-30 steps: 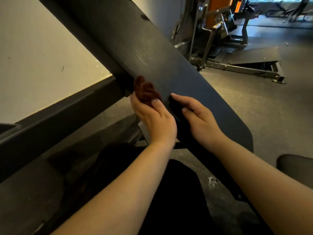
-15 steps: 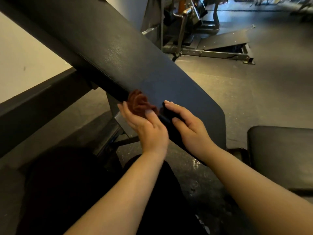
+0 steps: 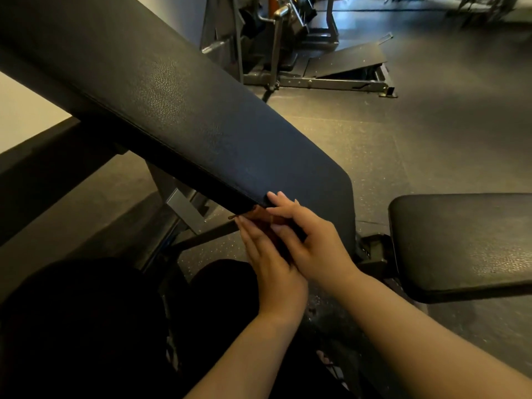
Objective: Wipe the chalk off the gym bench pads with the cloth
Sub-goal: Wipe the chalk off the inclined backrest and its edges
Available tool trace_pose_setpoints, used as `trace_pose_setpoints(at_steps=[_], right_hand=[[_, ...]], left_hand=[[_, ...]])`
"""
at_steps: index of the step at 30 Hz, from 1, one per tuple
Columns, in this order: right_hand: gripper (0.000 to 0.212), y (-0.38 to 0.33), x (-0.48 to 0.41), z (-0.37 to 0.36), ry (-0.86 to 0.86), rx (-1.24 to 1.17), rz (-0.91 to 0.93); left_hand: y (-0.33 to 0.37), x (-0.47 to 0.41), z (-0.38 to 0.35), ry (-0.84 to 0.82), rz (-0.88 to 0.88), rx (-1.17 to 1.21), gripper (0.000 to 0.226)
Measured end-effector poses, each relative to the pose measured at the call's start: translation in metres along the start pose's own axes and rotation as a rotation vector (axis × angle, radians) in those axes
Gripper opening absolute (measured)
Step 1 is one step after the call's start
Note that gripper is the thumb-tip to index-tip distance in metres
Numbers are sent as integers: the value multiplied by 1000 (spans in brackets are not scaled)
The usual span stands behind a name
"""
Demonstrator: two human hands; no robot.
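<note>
A black inclined back pad slopes from upper left down to the centre. The flat seat pad lies at the right. A brown cloth is squeezed between my two hands against the lower side edge of the back pad, and only a small part of it shows. My left hand presses the cloth from the left with straight fingers. My right hand lies over it, fingertips on the pad's edge.
The bench's grey metal bracket and frame sit under the back pad. A gym machine with a slanted footplate stands at the back on the speckled rubber floor. A wall with a dark baseboard runs at the left.
Both hands have slid with the cloth down the pad's side edge toward its lower end. The cloth is now mostly hidden between them. The view has shifted, showing the seat pad.
</note>
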State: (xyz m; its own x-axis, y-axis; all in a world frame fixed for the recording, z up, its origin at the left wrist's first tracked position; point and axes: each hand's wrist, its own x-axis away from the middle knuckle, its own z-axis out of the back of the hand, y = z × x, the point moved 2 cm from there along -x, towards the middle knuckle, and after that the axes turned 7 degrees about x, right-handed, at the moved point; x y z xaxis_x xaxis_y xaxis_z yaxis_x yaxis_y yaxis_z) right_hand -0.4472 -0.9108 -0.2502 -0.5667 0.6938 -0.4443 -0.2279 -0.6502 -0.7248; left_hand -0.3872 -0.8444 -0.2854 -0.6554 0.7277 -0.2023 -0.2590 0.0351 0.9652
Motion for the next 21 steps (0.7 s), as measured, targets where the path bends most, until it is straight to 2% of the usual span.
trace_pose_setpoints(at_steps=[2, 4, 7, 9, 10, 12, 14, 16, 19, 21], right_hand=[[29, 4, 7, 1, 121, -41, -70], [27, 9, 13, 5, 276, -89, -191], [20, 21, 10, 5, 473, -84, -417], [20, 19, 3, -2, 560, -122, -498], [24, 14, 0, -7, 566, -154, -486], [36, 3, -1, -19, 451, -175, -392], [42, -1, -1, -23, 302, 9, -318], [39, 5, 0, -19, 228, 189, -292], [35, 19, 3, -7, 235, 217, -274], [35, 40, 7, 4, 299, 246, -375]], left_hand=[[2, 4, 2, 33, -46, -108, 94], [7, 7, 3, 45, -106, -107, 93], [21, -1, 2, -43, -189, -97, 77], [25, -8, 8, -69, -245, -80, 62], [27, -12, 13, -69, -232, -53, 54], [32, -17, 26, -35, -146, 40, 41], [35, -21, 35, 16, -42, 164, 33], [36, -22, 40, 7, 21, 211, 30], [37, -22, 43, -90, 17, 203, 39], [40, -21, 43, -169, -34, 149, 43]])
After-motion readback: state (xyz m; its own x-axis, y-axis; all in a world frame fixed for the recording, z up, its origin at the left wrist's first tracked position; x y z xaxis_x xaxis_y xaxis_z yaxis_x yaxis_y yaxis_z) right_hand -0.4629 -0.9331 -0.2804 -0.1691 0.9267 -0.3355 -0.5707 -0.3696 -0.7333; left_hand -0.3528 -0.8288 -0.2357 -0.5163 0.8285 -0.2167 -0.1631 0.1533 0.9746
